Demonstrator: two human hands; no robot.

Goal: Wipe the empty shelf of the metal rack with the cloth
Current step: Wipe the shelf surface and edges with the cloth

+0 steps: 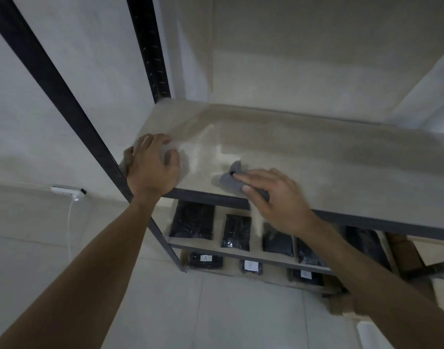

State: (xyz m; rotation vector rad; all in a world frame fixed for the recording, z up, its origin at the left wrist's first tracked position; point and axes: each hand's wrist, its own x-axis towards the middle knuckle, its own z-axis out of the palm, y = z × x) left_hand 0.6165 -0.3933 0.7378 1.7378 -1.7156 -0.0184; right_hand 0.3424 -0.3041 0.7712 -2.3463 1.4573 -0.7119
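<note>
While right hand [273,197] presses grey cloth [229,181] flat under fingers near front edge of empty shelf [316,152], left hand [151,163] lies open, palm down, bracing on shelf's left front corner beside black upright [64,94]. Judgement: keep fingers spread, even pressure, long overlapping strokes back toward rear, lift dust rather than push it onto packed black bags [192,219] below.

Two bare forearms are seen, uncovered from wrist to frame edge. No sleeve, glove, watch or ring is worn on the left hand [152,167] or the right hand [278,200]. Fingernails are kept short. Both hands are slightly blurred.
</note>
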